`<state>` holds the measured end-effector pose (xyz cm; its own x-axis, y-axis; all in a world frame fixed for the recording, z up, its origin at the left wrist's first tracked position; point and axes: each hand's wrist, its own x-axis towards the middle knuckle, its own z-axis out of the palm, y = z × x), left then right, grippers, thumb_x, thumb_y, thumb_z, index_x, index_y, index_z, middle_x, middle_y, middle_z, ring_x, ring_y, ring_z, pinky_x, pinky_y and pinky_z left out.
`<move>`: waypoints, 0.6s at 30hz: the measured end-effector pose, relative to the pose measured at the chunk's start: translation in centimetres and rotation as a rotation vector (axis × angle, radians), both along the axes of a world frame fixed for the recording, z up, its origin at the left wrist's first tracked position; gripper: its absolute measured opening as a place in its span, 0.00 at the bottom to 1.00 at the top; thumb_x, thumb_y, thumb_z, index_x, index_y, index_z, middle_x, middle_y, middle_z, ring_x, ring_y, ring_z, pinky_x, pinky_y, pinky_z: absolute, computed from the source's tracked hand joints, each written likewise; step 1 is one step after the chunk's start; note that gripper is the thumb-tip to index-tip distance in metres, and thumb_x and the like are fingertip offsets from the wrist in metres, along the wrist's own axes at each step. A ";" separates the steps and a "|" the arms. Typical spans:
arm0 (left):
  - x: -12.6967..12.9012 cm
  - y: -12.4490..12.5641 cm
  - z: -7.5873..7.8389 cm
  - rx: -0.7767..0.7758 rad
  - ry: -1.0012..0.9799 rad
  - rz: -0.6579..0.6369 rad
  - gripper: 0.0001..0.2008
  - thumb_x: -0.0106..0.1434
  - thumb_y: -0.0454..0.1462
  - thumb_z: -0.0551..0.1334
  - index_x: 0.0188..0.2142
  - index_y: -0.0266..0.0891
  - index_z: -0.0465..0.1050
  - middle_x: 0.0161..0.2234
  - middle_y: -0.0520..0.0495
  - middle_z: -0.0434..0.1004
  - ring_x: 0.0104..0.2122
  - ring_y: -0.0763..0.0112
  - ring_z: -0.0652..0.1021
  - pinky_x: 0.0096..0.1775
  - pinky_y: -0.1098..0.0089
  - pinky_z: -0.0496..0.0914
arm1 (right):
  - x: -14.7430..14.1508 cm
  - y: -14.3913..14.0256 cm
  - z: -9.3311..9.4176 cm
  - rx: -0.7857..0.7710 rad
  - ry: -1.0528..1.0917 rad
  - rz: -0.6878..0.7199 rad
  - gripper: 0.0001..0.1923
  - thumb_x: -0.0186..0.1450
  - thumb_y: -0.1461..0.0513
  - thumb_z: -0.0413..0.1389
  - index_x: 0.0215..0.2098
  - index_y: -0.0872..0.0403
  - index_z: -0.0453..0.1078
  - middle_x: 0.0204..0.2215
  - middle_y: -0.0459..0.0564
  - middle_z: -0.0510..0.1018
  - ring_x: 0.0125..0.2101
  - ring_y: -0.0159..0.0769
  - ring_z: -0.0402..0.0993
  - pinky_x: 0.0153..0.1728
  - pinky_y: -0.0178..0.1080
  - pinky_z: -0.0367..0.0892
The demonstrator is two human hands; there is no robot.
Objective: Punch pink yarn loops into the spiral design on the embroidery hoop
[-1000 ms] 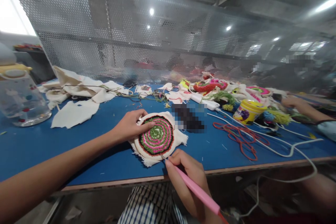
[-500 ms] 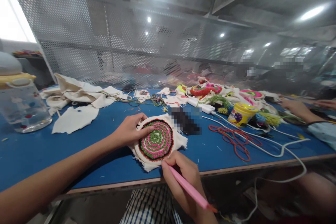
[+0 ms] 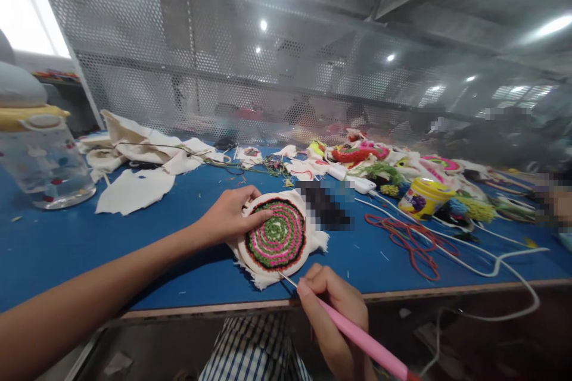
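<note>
A round hoop of white cloth (image 3: 276,234) lies near the table's front edge, worked in rings of green, pink, white, black and rust yarn. Frayed cloth sticks out round its rim. My left hand (image 3: 236,214) grips the hoop's left side, thumb on the stitched face and fingers partly hidden at the rim. In my right hand (image 3: 333,309) is a pink-handled punch needle (image 3: 364,339), closed in the fingers. Its thin metal tip meets the cloth at the lower edge of the rust ring.
A water bottle (image 3: 44,161) stands at the left beside white cloth scraps (image 3: 136,190). To the right are red yarn (image 3: 406,238), a white cable (image 3: 473,265), a yellow tub (image 3: 424,197) and a heap of yarn pieces (image 3: 357,155). Someone's hand (image 3: 560,202) shows at far right.
My right hand has drawn back to the lower right from the hoop, so the needle's metal shaft now shows. The left hand keeps its grip. The view has shifted slightly.
</note>
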<state>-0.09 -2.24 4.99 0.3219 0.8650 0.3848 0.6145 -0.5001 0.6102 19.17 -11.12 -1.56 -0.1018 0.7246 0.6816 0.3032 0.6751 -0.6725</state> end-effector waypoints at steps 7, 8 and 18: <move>0.1 -0.1 0.2 -0.005 0.041 0.044 0.15 0.54 0.48 0.58 0.27 0.38 0.65 0.22 0.53 0.70 0.23 0.71 0.69 0.27 0.72 0.62 | -0.8 0.0 0.7 0.231 -0.224 0.017 0.09 0.61 0.71 0.49 0.25 0.54 0.58 0.19 0.44 0.62 0.21 0.28 0.60 0.22 0.32 0.56; 0.0 -0.1 0.2 -0.010 0.043 0.049 0.15 0.54 0.49 0.58 0.27 0.38 0.65 0.22 0.53 0.69 0.23 0.71 0.69 0.27 0.73 0.62 | -0.8 0.1 0.7 0.260 -0.244 0.006 0.10 0.61 0.71 0.49 0.25 0.54 0.58 0.19 0.44 0.62 0.20 0.29 0.60 0.22 0.32 0.56; 0.2 0.0 0.0 -0.050 0.024 0.022 0.16 0.53 0.50 0.57 0.27 0.38 0.64 0.21 0.54 0.67 0.23 0.71 0.67 0.25 0.73 0.60 | -1.0 0.9 0.8 0.118 -0.275 0.034 0.07 0.62 0.68 0.50 0.27 0.55 0.62 0.23 0.46 0.67 0.25 0.30 0.64 0.26 0.32 0.60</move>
